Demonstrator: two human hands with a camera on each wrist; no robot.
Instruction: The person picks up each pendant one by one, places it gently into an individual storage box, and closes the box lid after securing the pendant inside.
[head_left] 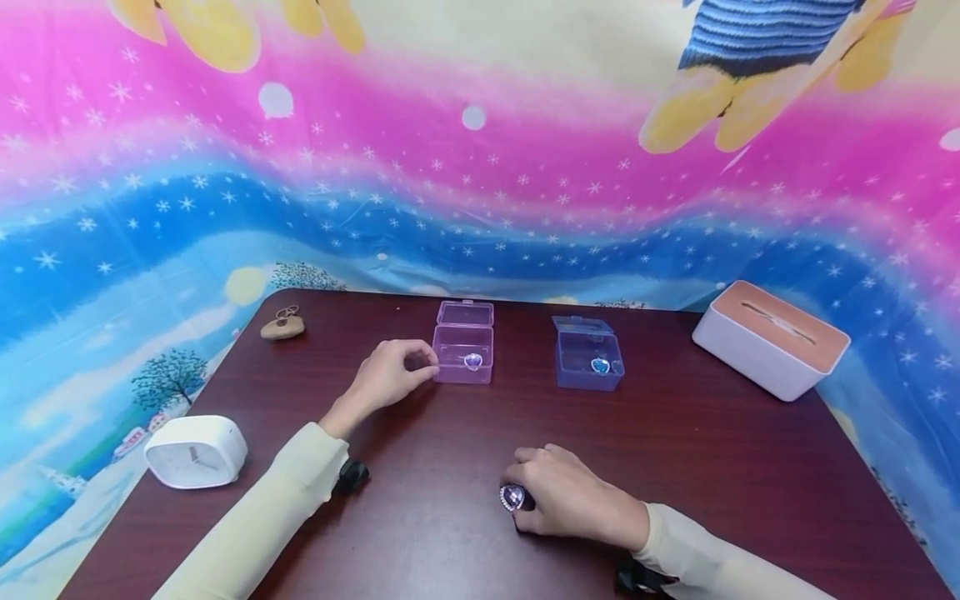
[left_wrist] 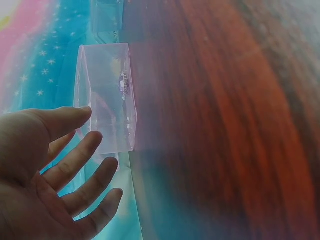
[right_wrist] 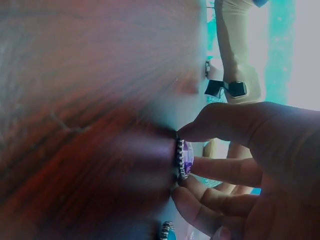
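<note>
On the table, my right hand [head_left: 566,496] pinches a purple faceted gem [head_left: 512,497] with a beaded rim between thumb and fingers; the gem stays at the tabletop. My left hand [head_left: 390,373] is beside the left wall of a clear pink box [head_left: 463,375], its fingers loosely spread in the left wrist view. That box has its lid raised and contains a purple gem [head_left: 472,361]. To its right, an open clear blue box [head_left: 588,382] contains a teal gem [head_left: 600,366]. A teal gem [right_wrist: 169,230] also shows low in the right wrist view; I cannot tell whether it is the same one.
A white tissue box [head_left: 765,350] with a brownish top stands at the back right. At the left are a white clock [head_left: 197,452] and a small tan object [head_left: 283,327] with a ring-like piece on top. A printed cloth [head_left: 450,167] hangs behind the table.
</note>
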